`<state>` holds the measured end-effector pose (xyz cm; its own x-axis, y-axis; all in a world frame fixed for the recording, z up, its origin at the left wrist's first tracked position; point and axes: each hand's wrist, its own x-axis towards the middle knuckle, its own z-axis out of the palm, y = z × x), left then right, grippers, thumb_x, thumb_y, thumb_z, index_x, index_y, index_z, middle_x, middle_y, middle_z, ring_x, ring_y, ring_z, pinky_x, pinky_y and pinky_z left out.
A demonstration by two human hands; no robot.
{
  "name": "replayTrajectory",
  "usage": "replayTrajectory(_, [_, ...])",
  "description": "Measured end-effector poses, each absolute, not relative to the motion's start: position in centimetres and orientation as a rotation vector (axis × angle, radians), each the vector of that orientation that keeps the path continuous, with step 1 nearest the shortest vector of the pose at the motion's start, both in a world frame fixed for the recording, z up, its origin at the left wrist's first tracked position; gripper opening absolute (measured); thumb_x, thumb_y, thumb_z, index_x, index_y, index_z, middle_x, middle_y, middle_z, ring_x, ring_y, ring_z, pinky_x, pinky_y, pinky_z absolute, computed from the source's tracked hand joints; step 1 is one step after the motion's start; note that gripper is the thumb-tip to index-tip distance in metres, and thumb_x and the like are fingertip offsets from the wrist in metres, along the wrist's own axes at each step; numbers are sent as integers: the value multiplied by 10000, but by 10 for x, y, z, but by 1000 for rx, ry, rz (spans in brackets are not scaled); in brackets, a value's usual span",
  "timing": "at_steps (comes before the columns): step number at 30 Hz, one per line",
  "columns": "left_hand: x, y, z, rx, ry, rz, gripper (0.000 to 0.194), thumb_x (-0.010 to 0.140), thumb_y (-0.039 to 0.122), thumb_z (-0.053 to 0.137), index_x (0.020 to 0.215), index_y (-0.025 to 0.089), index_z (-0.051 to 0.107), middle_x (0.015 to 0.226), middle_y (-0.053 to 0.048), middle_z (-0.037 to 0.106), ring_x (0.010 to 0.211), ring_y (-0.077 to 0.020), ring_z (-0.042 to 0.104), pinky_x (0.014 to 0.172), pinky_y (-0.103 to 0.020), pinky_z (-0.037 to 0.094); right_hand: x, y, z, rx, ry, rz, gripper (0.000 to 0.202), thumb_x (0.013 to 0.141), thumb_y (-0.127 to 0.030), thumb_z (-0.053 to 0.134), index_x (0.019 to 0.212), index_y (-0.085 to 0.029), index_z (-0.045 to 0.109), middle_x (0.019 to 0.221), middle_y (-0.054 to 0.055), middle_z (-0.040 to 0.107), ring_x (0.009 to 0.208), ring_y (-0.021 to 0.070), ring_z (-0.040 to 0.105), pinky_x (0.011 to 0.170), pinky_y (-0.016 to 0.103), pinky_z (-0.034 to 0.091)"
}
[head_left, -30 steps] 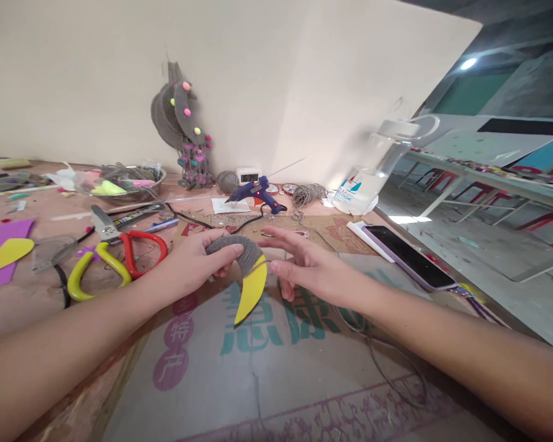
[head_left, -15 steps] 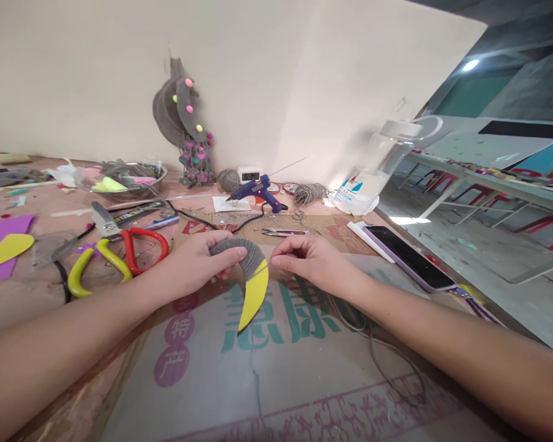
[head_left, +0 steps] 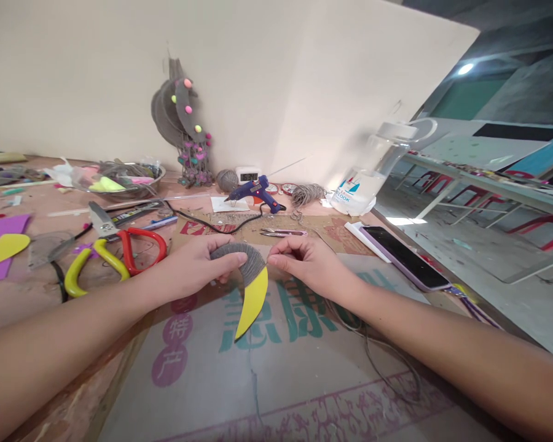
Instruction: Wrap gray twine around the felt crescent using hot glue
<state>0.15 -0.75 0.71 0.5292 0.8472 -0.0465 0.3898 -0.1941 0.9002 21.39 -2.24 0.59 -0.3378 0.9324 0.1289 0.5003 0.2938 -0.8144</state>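
Observation:
A yellow crescent (head_left: 254,298) hangs tip-down above the printed cardboard (head_left: 203,393), its upper part wrapped in close turns of grey yarn (head_left: 252,263). My left hand (head_left: 207,264) is closed on the wrapped end, thumb on top and fingers behind. Just right of the crescent's edge, my right hand (head_left: 301,258) pinches the yarn between thumb and forefinger, close to the last turn. The loose yarn strand (head_left: 387,374) trails from under my right hand and loops on the cardboard.
Scissors (head_left: 120,245) with red and yellow handles lie left. Behind are a blue glue gun (head_left: 260,193), small snips (head_left: 283,232) and a grey yarn skein (head_left: 308,195). A phone (head_left: 405,258) and a water bottle (head_left: 366,172) stand right. A metal bowl (head_left: 124,190) holds craft bits.
The yarn strand that crossed the front of the yellow part is no longer seen there; the wrapped edge now looks even. Both hands stay almost in place, and the view shifts slightly.

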Motion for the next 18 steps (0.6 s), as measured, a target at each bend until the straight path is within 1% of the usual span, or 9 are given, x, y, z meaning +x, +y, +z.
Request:
replayTrajectory(11, [1, -9, 9, 1814, 1047, 580, 237, 776, 427, 498, 721, 203, 550, 563, 42, 514, 530, -118, 500, 491, -204, 372, 214, -23, 6, -1282, -1948, 867, 154, 777, -291, 569, 746, -154, 631, 629, -20, 502, 565, 84, 394, 506, 214, 311])
replayTrajectory(16, [2, -9, 9, 1822, 1012, 590, 229, 773, 414, 511, 703, 200, 554, 566, 45, 514, 526, -112, 496, 494, -200, 374, 213, -24, 6, -1310, -1956, 820, 166, 782, -309, 569, 771, -159, 639, 647, -8, 537, 578, 96, 428, 520, 221, 337])
replayTrajectory(18, [2, -10, 10, 1820, 1005, 592, 227, 778, 409, 507, 705, 200, 554, 575, 43, 520, 528, -113, 498, 493, -201, 374, 214, -23, 7, -1278, -2013, 791, 173, 805, -304, 543, 806, -168, 650, 696, 6, 564, 621, 109, 471, 565, 232, 371])
